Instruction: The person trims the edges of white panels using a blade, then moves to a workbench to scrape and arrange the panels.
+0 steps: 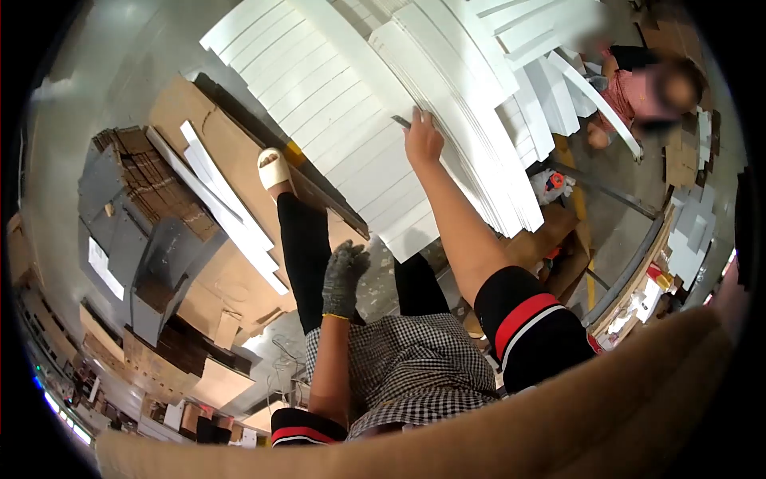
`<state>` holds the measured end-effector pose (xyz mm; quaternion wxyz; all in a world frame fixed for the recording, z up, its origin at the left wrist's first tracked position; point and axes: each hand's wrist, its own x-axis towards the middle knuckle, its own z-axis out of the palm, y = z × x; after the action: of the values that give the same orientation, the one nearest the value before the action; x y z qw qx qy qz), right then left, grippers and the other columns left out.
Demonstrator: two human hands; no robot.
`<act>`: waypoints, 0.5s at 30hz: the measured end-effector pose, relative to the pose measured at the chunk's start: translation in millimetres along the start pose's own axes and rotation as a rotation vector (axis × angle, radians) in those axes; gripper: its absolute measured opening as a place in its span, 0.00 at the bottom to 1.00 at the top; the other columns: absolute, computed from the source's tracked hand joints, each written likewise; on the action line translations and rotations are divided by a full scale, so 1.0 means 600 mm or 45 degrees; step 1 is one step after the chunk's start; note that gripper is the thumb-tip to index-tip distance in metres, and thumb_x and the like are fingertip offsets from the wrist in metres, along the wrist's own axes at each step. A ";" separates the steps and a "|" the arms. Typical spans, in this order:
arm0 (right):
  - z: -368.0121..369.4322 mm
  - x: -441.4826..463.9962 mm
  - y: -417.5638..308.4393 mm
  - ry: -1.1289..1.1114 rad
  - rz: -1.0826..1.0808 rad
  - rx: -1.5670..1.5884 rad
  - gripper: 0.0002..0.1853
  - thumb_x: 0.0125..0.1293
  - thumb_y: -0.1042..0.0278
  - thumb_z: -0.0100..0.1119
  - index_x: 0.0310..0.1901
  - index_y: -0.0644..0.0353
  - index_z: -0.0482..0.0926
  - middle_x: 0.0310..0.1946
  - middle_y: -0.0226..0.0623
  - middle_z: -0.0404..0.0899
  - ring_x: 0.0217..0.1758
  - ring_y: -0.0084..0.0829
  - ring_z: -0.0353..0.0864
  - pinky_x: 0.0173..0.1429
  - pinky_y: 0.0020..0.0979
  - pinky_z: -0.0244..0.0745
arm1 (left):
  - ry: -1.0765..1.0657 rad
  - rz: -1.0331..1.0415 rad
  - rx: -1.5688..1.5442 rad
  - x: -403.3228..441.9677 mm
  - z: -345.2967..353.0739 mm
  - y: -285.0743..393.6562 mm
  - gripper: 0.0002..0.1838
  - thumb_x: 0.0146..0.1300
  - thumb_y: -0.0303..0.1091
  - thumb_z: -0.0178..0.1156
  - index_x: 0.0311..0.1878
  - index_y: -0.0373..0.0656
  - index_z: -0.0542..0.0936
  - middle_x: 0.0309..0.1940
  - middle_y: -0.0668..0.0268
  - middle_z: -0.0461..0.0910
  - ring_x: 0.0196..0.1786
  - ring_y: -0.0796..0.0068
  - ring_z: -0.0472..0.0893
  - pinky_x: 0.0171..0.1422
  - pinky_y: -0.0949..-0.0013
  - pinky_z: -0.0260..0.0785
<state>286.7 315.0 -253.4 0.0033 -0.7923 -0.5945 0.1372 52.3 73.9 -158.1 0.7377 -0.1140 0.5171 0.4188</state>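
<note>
My right hand [423, 139] is bare and closed around a small dark tool with a thin, flat end [400, 121], possibly a blade; most of it is hidden in my fingers. It rests over white slats [319, 92] laid side by side, beside a stack of long white panels [455, 120]. My left hand [343, 281], in a grey knit glove, hovers above my lap, short of the slats' near edge. Its fingers are loosely curled and apart, with nothing visible in them.
Another person [638, 96] at the right is by a curved white strip [598, 100]. Long white strips [219, 188] lie on cardboard [187, 112] at the left, near grey panels [120, 199] and bundled brown pieces [152, 176]. A metal rail [614, 195] runs at the right.
</note>
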 end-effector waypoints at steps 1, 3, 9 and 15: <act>-0.002 0.007 -0.012 -0.030 0.070 -0.039 0.28 0.64 0.61 0.65 0.65 0.57 0.71 0.53 0.46 0.74 0.46 0.47 0.84 0.47 0.43 0.81 | 0.060 -0.015 0.012 0.003 -0.002 0.010 0.22 0.70 0.39 0.60 0.63 0.42 0.72 0.55 0.57 0.80 0.53 0.61 0.81 0.58 0.58 0.76; 0.005 0.007 -0.026 -0.090 0.118 -0.077 0.32 0.61 0.58 0.69 0.64 0.60 0.69 0.54 0.47 0.72 0.49 0.47 0.82 0.47 0.42 0.81 | 0.154 -0.066 -0.033 0.012 -0.026 0.011 0.23 0.69 0.40 0.61 0.63 0.43 0.72 0.55 0.58 0.80 0.53 0.61 0.82 0.57 0.58 0.76; 0.007 0.020 -0.035 -0.112 0.150 -0.030 0.33 0.52 0.52 0.75 0.55 0.63 0.73 0.53 0.48 0.72 0.51 0.48 0.80 0.50 0.44 0.79 | 0.176 -0.002 -0.049 0.021 -0.003 0.048 0.22 0.69 0.38 0.60 0.63 0.42 0.71 0.55 0.58 0.79 0.52 0.62 0.82 0.56 0.59 0.76; -0.051 -0.010 -0.012 -0.384 -0.075 0.500 0.30 0.49 0.45 0.75 0.46 0.62 0.84 0.41 0.41 0.81 0.44 0.36 0.82 0.47 0.38 0.78 | 0.029 0.115 -0.098 0.024 0.011 0.082 0.21 0.69 0.41 0.61 0.60 0.42 0.74 0.51 0.60 0.81 0.50 0.65 0.82 0.57 0.61 0.76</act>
<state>285.1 316.1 -221.2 0.0723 -0.7293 -0.5732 0.3665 21.9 115.6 -154.6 0.7072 -0.1237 0.5135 0.4700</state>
